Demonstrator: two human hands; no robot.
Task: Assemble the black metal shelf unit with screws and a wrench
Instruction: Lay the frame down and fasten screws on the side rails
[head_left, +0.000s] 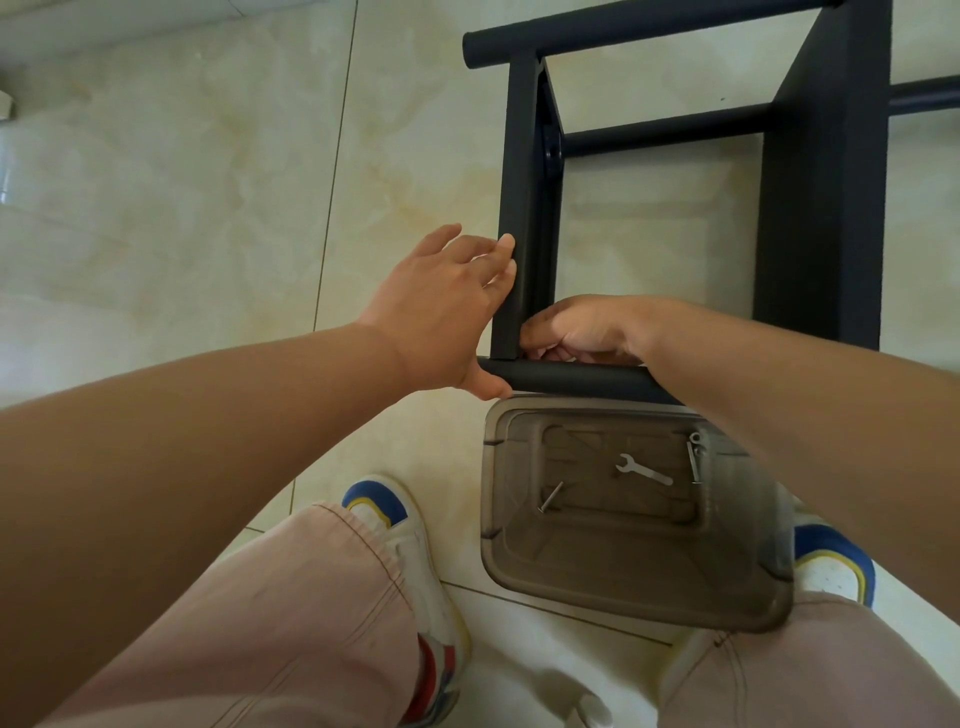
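1. Steadying the black shelf frame (524, 208) on the tiled floor (182, 182), my left hand (441, 306) lies against its near upright with the fingers nearly straight and spread; the fingertips touch the upright's left face and the thumb sits under the end of the near round crossbar (571, 378). That grip is wide, a press and not a clasp.
2. My right hand (582, 330) is curled, knuckles up, at the inner corner where that upright meets the near crossbar. The fingers are bent tight there, but what they pinch is hidden under them, so I cannot tell what this grip holds.
3. The frame stands in front of my knees, reaching away from me: I count two flat uprights and four round bars in view.
4. One clear brownish plastic bin (623, 519) sits on the floor between my feet, just beside the near crossbar.
5. Inside the bin I count one small silver wrench (643, 470) lying flat, one long screw (550, 496) at the left, and a small cluster of metal hardware (695, 457) at the right wall, too small to count.
6. Two white shoes with blue and yellow toes flank the bin: left (400, 525), right (836, 564).
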